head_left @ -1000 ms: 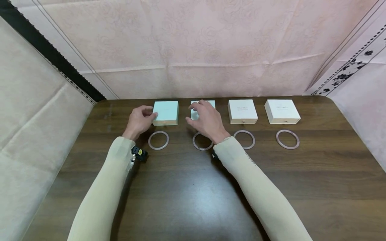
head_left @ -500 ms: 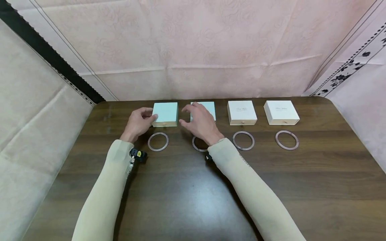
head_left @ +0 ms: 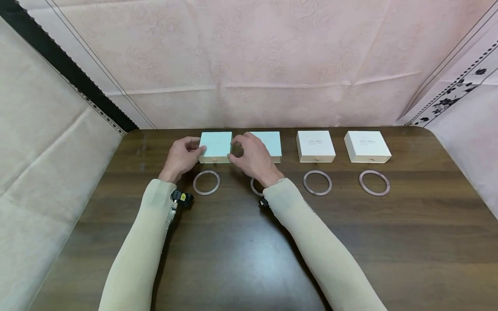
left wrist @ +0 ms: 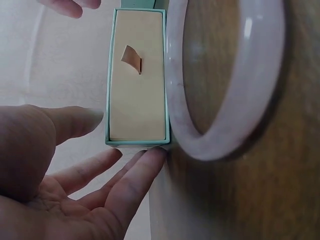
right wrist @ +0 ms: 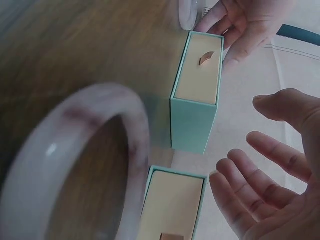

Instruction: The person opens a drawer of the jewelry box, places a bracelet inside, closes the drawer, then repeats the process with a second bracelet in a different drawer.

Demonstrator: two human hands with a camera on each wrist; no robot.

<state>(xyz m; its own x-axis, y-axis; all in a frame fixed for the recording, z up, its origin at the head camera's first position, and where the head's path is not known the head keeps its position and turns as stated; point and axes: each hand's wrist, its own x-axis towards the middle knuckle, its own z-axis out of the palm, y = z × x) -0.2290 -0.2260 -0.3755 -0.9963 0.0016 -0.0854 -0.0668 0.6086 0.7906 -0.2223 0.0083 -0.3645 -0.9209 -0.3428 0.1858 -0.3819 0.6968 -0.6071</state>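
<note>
A teal drawer box point(head_left: 215, 146) with a cream front and a small tan pull tab point(left wrist: 131, 59) stands at the left end of a row. My left hand point(head_left: 182, 157) is at its left side, fingertips at the side wall and thumb over the top edge. My right hand point(head_left: 254, 157) hovers by the box's right side, thumb and fingers spread apart with nothing between them. It partly covers a second teal box point(head_left: 272, 144). A pale pinkish bangle point(head_left: 206, 182) lies in front of the first box; another bangle point(head_left: 254, 188) is half hidden under my right wrist.
Two white boxes point(head_left: 316, 146) continue the row to the right, each with a bangle point(head_left: 317, 183) in front of it. The row stands near the far edge of the brown wooden table point(head_left: 249, 242). Pale patterned cloth point(head_left: 272, 65) hangs behind.
My right hand has moved left, from over the second teal box to the first one's right side. The left hand has stayed at the first box.
</note>
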